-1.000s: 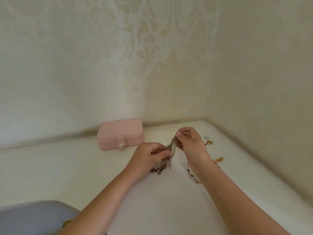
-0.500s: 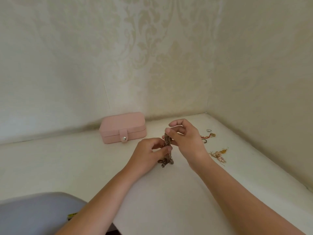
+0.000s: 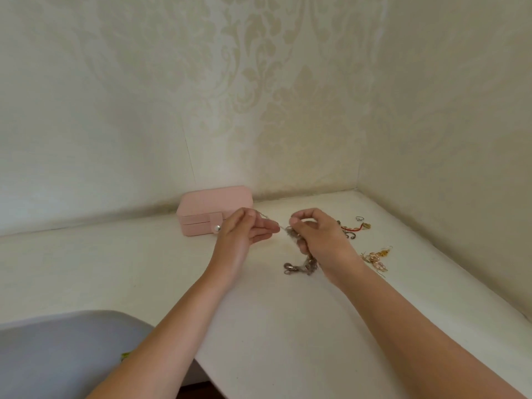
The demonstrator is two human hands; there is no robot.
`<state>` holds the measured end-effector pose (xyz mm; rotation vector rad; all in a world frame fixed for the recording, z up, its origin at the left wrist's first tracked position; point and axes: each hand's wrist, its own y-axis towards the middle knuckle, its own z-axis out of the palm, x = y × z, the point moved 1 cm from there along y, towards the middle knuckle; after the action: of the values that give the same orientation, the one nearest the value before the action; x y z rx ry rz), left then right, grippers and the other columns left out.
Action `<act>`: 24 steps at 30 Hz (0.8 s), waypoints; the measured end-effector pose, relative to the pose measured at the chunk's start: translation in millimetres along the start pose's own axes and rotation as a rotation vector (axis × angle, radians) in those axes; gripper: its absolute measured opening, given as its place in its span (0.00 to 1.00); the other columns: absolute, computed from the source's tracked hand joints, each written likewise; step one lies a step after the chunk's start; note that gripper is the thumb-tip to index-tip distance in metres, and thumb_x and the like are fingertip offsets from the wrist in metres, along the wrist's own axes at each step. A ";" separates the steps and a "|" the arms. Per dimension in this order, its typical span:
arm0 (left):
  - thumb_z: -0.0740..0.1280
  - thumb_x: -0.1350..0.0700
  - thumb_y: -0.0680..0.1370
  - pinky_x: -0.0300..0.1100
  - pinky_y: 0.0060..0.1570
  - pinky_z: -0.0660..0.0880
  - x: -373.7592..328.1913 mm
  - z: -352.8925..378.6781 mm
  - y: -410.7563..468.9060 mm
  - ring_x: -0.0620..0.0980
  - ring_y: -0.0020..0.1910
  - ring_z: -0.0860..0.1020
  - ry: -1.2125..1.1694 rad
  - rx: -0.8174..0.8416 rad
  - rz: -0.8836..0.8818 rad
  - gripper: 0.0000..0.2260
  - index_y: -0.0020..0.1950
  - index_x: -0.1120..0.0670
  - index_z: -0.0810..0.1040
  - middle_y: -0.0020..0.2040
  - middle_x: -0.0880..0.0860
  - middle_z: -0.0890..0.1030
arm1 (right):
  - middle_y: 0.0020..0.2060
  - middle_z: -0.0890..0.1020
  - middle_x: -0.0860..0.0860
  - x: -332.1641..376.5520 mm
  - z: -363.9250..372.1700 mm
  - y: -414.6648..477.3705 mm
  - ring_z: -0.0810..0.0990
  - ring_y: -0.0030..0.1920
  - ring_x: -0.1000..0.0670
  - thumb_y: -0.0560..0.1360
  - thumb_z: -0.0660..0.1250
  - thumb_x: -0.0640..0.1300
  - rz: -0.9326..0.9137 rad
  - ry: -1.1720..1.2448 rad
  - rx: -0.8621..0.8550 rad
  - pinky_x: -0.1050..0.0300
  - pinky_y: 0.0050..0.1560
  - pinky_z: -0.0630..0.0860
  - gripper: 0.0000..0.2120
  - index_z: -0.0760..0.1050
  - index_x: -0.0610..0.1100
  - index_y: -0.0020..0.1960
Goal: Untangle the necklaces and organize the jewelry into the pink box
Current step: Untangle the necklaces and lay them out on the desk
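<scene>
left grip point(image 3: 241, 234), right grip point(image 3: 319, 237), pinching necklaces point(image 3: 302, 266) (tangled)

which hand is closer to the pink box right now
Left. The left hand is just right of the pink box, by its front corner. The right hand grips the tangled necklaces farther right, beyond the left hand.

The right hand point(image 3: 322, 239) hides much of the necklaces point(image 3: 302, 266).
</scene>
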<state>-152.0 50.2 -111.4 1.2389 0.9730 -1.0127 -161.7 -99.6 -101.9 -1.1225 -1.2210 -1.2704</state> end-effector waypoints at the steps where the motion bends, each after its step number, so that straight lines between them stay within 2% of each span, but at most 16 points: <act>1: 0.52 0.58 0.83 0.42 0.41 0.80 -2.8 -1.3 0.6 0.54 0.38 0.83 -0.096 -0.023 -0.051 0.13 0.43 0.60 0.70 0.35 0.57 0.84 | 0.33 0.77 0.48 -1.4 2.2 -1.4 0.68 0.21 0.59 0.76 0.68 0.43 0.029 -0.053 0.076 0.68 0.23 0.65 0.05 0.75 0.42 0.48; 3: 0.50 0.59 0.83 0.43 0.35 0.80 -6.3 -4.1 1.5 0.55 0.32 0.82 -0.192 -0.076 -0.107 0.13 0.41 0.58 0.68 0.32 0.57 0.82 | 0.32 0.78 0.50 -5.5 5.6 -2.9 0.68 0.22 0.59 0.72 0.72 0.46 0.027 -0.196 0.169 0.68 0.24 0.65 0.08 0.77 0.43 0.47; 4: 0.50 0.59 0.83 0.42 0.33 0.79 -6.9 -4.5 1.8 0.55 0.30 0.82 -0.207 -0.099 -0.118 0.13 0.41 0.57 0.68 0.30 0.57 0.82 | 0.31 0.78 0.52 -6.7 6.3 -3.2 0.68 0.22 0.59 0.71 0.74 0.45 -0.005 -0.272 0.182 0.68 0.26 0.66 0.06 0.78 0.45 0.44; 7: 0.50 0.60 0.82 0.40 0.28 0.77 -5.2 -3.6 3.2 0.54 0.26 0.80 -0.186 -0.162 -0.120 0.12 0.42 0.56 0.67 0.26 0.54 0.78 | 0.27 0.76 0.55 -10.3 7.3 -1.7 0.70 0.23 0.61 0.72 0.72 0.44 -0.089 -0.462 0.179 0.67 0.29 0.67 0.06 0.79 0.48 0.37; 10: 0.50 0.61 0.82 0.38 0.26 0.76 -2.8 -5.9 4.5 0.52 0.25 0.79 -0.189 -0.255 -0.083 0.11 0.42 0.56 0.68 0.28 0.55 0.76 | 0.33 0.81 0.51 -11.6 9.7 -2.9 0.74 0.27 0.59 0.75 0.69 0.44 -0.084 -0.507 0.168 0.65 0.31 0.73 0.06 0.82 0.43 0.42; 13: 0.49 0.60 0.83 0.37 0.26 0.76 -1.9 -11.1 5.1 0.50 0.25 0.80 -0.233 -0.333 -0.047 0.12 0.42 0.56 0.67 0.33 0.58 0.76 | 0.35 0.81 0.51 -10.9 10.3 -5.8 0.74 0.29 0.58 0.75 0.68 0.40 -0.086 -0.635 0.193 0.72 0.26 0.68 0.05 0.82 0.43 0.48; 15: 0.49 0.60 0.83 0.37 0.26 0.76 -0.9 -13.1 6.0 0.49 0.25 0.79 -0.243 -0.365 -0.036 0.12 0.42 0.55 0.67 0.34 0.57 0.77 | 0.33 0.79 0.52 -11.2 9.0 -5.7 0.74 0.28 0.58 0.74 0.68 0.37 -0.062 -0.626 0.203 0.73 0.24 0.67 0.06 0.82 0.42 0.49; 17: 0.49 0.60 0.83 0.36 0.26 0.75 -0.5 -14.0 6.5 0.49 0.26 0.79 -0.232 -0.379 -0.030 0.12 0.43 0.55 0.68 0.34 0.56 0.77 | 0.31 0.78 0.52 -10.0 8.1 -5.5 0.73 0.27 0.57 0.73 0.69 0.38 -0.072 -0.615 0.179 0.72 0.25 0.67 0.05 0.83 0.42 0.47; 21: 0.51 0.58 0.83 0.36 0.26 0.74 -1.0 -16.0 7.1 0.49 0.25 0.77 -0.198 -0.403 -0.037 0.12 0.42 0.54 0.69 0.32 0.55 0.75 | 0.26 0.70 0.51 -9.1 5.7 -2.8 0.63 0.26 0.55 0.76 0.67 0.44 -0.112 -0.600 0.133 0.62 0.29 0.61 0.11 0.81 0.37 0.40; 23: 0.52 0.57 0.83 0.35 0.24 0.71 -0.9 -16.4 7.5 0.47 0.22 0.74 -0.171 -0.408 -0.045 0.12 0.41 0.54 0.68 0.31 0.54 0.73 | 0.21 0.67 0.56 -8.0 4.6 -2.9 0.63 0.24 0.57 0.77 0.66 0.44 -0.107 -0.571 0.135 0.62 0.29 0.59 0.14 0.78 0.44 0.33; 24: 0.53 0.57 0.83 0.35 0.23 0.69 -0.7 -16.1 7.9 0.46 0.21 0.73 -0.156 -0.405 -0.046 0.12 0.41 0.54 0.68 0.30 0.53 0.72 | 0.23 0.70 0.58 -7.3 4.6 -3.2 0.66 0.25 0.58 0.77 0.66 0.45 -0.102 -0.561 0.137 0.64 0.29 0.61 0.12 0.79 0.48 0.35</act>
<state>-145.1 66.7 -109.9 0.7951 1.0271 -0.8796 -164.5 -94.6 -109.1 -1.3778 -1.7691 -0.9505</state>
